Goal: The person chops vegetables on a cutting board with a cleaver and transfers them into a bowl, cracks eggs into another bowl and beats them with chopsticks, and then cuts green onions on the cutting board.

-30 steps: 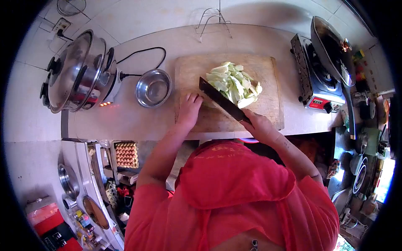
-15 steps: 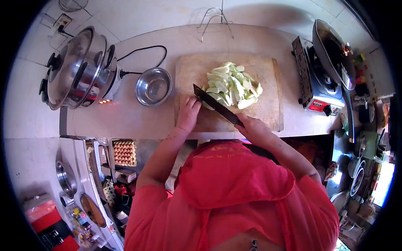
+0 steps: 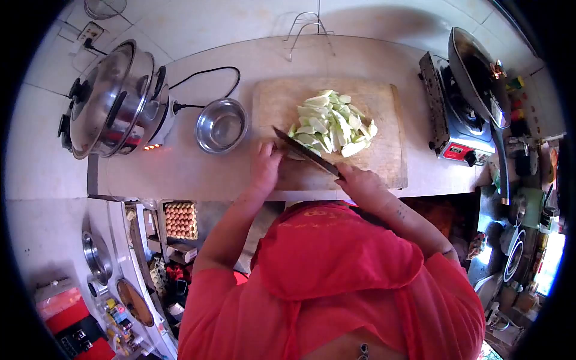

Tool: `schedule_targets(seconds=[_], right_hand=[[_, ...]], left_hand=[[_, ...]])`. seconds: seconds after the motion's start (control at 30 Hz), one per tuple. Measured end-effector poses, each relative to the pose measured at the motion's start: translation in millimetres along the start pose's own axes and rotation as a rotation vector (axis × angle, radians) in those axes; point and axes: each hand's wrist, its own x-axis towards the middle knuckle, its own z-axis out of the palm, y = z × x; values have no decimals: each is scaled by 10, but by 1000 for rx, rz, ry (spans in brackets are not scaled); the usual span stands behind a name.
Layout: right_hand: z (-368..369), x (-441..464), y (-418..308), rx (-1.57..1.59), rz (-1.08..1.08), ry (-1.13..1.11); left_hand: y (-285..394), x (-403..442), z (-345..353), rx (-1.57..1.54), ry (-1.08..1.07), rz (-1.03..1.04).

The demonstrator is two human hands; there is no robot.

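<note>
My right hand (image 3: 360, 182) is wrapped round the handle of a dark, broad-bladed kitchen knife (image 3: 306, 153). The blade slants up and left across the front part of a wooden cutting board (image 3: 384, 99). To the left of the blade, my left hand (image 3: 267, 165) rests at the board with its fingers curled. Whatever those fingers pinch is too hidden to name. Behind the knife lies a heap of pale green vegetable slices (image 3: 336, 123). A few slices touch the far side of the blade or sit just beyond it.
Left of the board stands a small steel bowl (image 3: 221, 126). A large lidded steamer pot (image 3: 111, 99) with a cord is farther left. At right, a gas stove (image 3: 462, 135) carries a wok (image 3: 477, 75). A wire rack (image 3: 309, 33) leans at the wall; an egg tray (image 3: 180, 220) sits below the counter.
My left fingers have curled in more, and the hand has shifted slightly. The knife blade has turned and now looks narrower, its tip a little lower and farther left. The slices look unchanged.
</note>
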Motion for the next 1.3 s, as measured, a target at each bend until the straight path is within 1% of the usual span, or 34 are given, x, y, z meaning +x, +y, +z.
schedule_targets(seconds=[0.03,0.1,0.13,0.23,0.33,0.43,0.5,0.53,0.6,0.63,0.73,0.8,0.83,0.93,1.0,1.03,1.1,1.17,1.23,1.3], right_hand=[[-16,1,15,33,11,-6],[-64,-20,55,94,33,-24],[-61,-33,73,108,5,-14],[-58,-65,92,144,-54,5],[-137,-121,52,152,-52,-24],[-203,-179,42,139,-43,-50],[-207,-184,37,151,-65,-27],[-203,-144,11,129,-38,-65],[-196,-9,-70,85,20,-135],[-160,23,-77,84,23,-117],[-81,93,-60,121,7,-81],[-146,51,9,187,-21,-90],[-183,23,25,172,-38,-97],[-236,-72,56,146,-75,-113],[-236,-95,70,152,-88,-116],[-237,-54,46,135,-66,-149],[-233,67,-58,102,-18,-214],[-46,131,-96,62,-46,-127],[10,169,-116,61,-70,-77],[-40,151,-109,96,-70,-64]], left_hand=[[5,-4,-44,72,8,30],[1,-45,2,24,22,-11],[5,-58,10,0,27,-30],[211,98,-41,-586,-122,-651],[291,93,48,-507,-1,-398],[209,44,98,-311,-30,-152],[185,27,103,-172,-6,-49],[183,19,95,-101,5,2],[201,23,111,-171,30,-26],[215,30,120,-207,42,-38],[141,-52,138,-164,32,5],[121,-57,122,-112,74,68],[134,-54,109,-87,96,95],[192,-32,119,-165,95,-4],[241,-17,77,-327,67,-147],[255,-23,59,-407,50,-218],[224,-76,91,-452,17,-253],[179,-106,135,-361,29,-162],[127,-128,111,-122,85,47],[118,-162,73,-77,64,66]])
